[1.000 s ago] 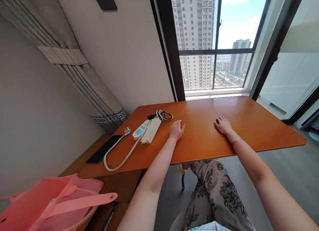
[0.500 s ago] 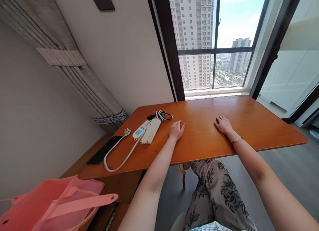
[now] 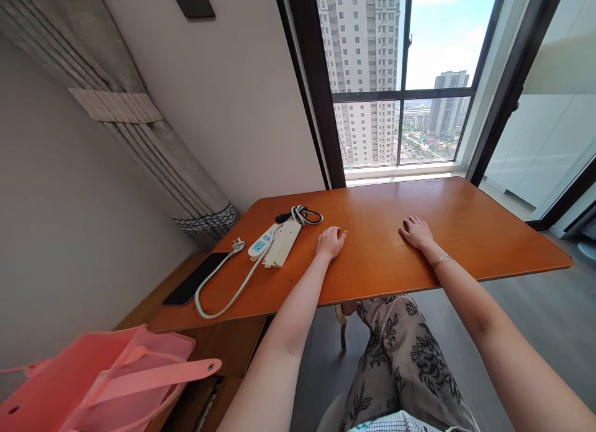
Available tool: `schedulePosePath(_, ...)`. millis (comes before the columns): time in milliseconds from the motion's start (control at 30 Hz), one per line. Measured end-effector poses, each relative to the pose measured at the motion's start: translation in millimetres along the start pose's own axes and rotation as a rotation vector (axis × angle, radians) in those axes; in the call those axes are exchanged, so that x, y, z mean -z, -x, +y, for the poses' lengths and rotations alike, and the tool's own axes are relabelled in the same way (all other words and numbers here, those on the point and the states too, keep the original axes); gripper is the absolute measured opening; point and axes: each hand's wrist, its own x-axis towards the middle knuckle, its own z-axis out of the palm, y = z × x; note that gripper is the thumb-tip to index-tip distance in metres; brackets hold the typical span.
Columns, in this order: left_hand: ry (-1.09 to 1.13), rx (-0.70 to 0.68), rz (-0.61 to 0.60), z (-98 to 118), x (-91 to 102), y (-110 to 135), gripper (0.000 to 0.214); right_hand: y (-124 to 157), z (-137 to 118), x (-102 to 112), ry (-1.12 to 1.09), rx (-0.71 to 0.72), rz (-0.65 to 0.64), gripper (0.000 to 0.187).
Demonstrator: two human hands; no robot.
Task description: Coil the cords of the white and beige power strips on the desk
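Observation:
On the brown wooden table [image 3: 382,252] rest both of my hands. My left hand [image 3: 330,243] lies with its side toward the tabletop, fingers loosely bent and the thumb apart, holding nothing. Just left of it are a white power strip [image 3: 263,241] with blue sockets and a cream-coloured flat block [image 3: 283,244], side by side. A coiled cable bundle [image 3: 302,215], white and black, sits at their far end. The white cord loops toward the near edge and ends in a plug [image 3: 238,246]. My right hand [image 3: 416,232] lies palm down on the wood, fingers stretched, with nothing in it.
A flat black object [image 3: 193,280] lies at the table's left edge, partly under the cord. Below it is a pink bag [image 3: 107,382] with a strap. A gathered curtain [image 3: 153,146] hangs at left, and a window stands behind the table.

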Motion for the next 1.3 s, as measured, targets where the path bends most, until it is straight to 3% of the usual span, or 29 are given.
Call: schedulePosePath(1300, -0.011, 0.023, 0.003, -3.6, -4.3, -3.3, 0.035, 2.0, -6.9, 7.6, 0.050, -0.028, -0.010, 0.058)
